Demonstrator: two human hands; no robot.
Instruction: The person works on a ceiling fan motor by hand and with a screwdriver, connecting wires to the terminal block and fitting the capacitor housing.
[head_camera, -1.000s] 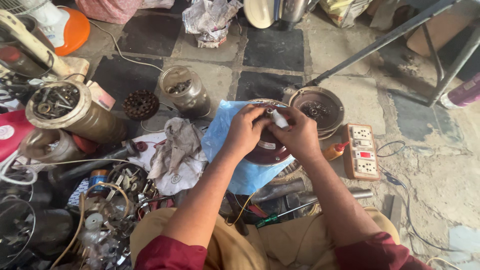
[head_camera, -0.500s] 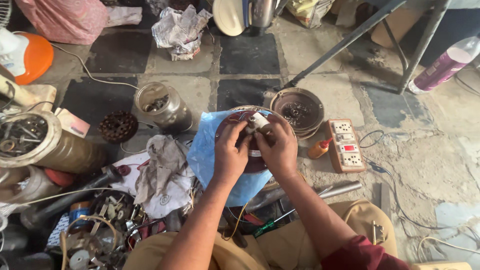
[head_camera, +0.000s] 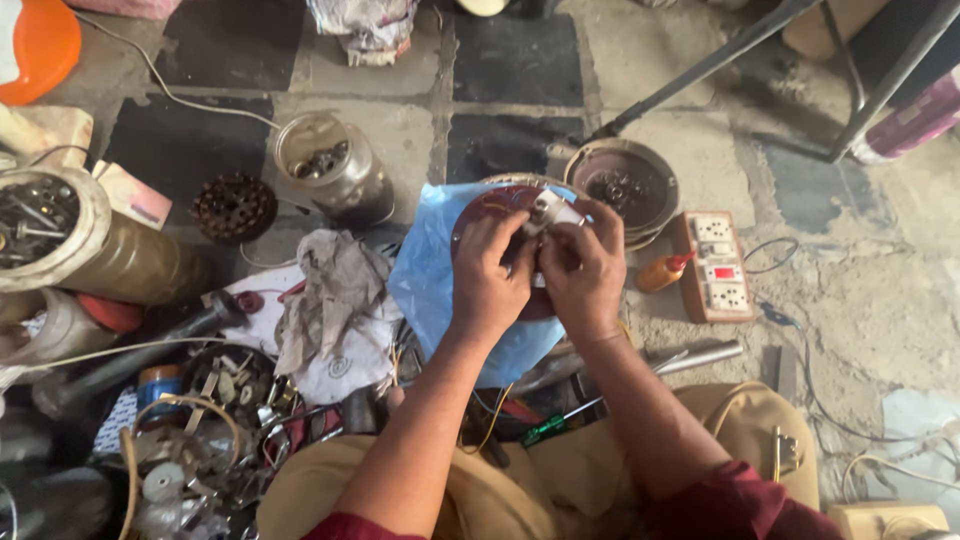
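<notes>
Both sets of fingertips are bunched around a small white part (head_camera: 553, 212), the left hand (head_camera: 490, 275) pinching it from the near side and the right hand (head_camera: 583, 268) closing on it from the other, thumbs pressed in close so the two hands touch. The white part sits just above the fingertips, poking out between them, over the upper edge of a dark red round disc (head_camera: 492, 212) that lies under the hands. Compared with a moment ago the grip looks the same, the part in the same pinch; the hands have kept their place on the disc while the view has drifted, so the orange lid (head_camera: 38, 45) now shows only at the top left corner.

The disc rests on a blue plastic sheet (head_camera: 425, 280) spread on the floor. Just beyond it is a round metal bowl (head_camera: 625, 185), and to the right a switch-and-socket board (head_camera: 717, 265) with a small orange bottle (head_camera: 663, 272) beside it. To the left lie a crumpled grey rag (head_camera: 335, 290) and a glass jar (head_camera: 335, 175).
</notes>
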